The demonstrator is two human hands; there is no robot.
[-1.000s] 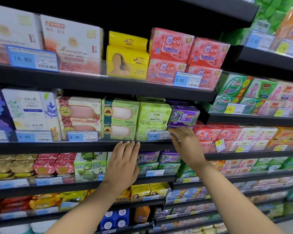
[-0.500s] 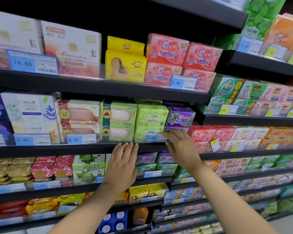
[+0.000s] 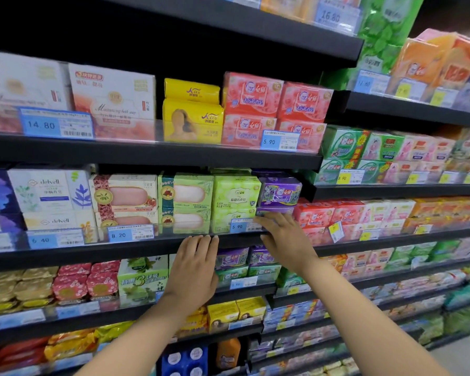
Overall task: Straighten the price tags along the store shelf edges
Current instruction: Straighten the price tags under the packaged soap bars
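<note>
A blue 5.90 price tag sits in the clear strip on the middle shelf edge, under green soap boxes. My right hand has its fingers on the right end of that tag, covering part of it. My left hand lies flat with straight fingers, fingertips touching the black shelf edge just left of and below the tag. Further left on the same strip are an 8.20 tag and a 6.40 tag. A yellow tag on the right-hand shelf hangs tilted.
The shelf above carries a 14.80 tag and another 5.90 tag. Soap boxes and packs fill all shelves. The adjoining shelving unit on the right holds more soap with yellow tags. Lower shelves run below my arms.
The view has shifted slightly; both hands stay at the middle shelf edge. My right hand's fingers have slid a little left onto the 5.90 tag's end.
</note>
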